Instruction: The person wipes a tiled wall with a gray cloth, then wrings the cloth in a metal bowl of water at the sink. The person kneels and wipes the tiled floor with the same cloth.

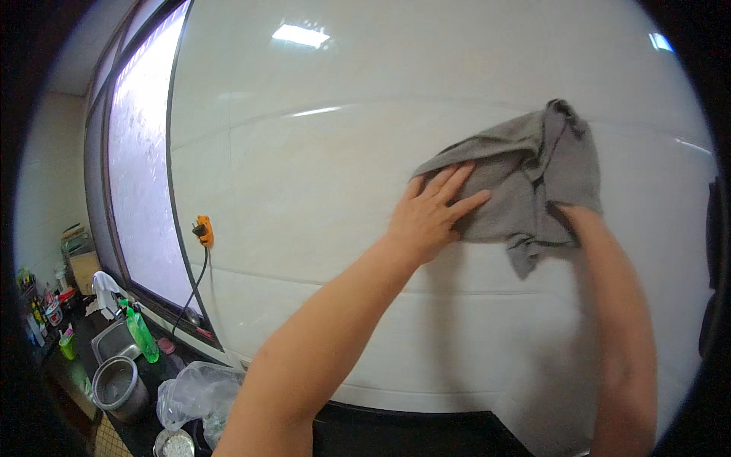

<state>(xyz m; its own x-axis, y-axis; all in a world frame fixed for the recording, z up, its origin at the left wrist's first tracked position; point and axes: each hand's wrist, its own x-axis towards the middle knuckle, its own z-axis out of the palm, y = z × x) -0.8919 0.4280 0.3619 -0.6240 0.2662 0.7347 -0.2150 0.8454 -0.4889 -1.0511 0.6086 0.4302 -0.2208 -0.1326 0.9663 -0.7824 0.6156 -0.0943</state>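
Note:
A grey cloth [508, 188] lies spread and partly bunched against a glossy, pale tiled wall [320, 194]. My left hand [437, 208] rests on the cloth's left part with its fingers spread, the fingertips partly under a fold. At the lower right of the cloth, my right hand [577, 220] reaches in beneath the fabric; its fingers are hidden, so their grip cannot be told. Both arms are stretched upward from the bottom of the view.
Left of the wall tiles is a window [143, 171]. An orange adapter [205, 231] with a black plug is on the wall. Below stand a green spray bottle [141, 334], a sink [117, 341], a lidded bucket [119, 388], a clear plastic bag [200, 391] and a dark countertop [411, 434].

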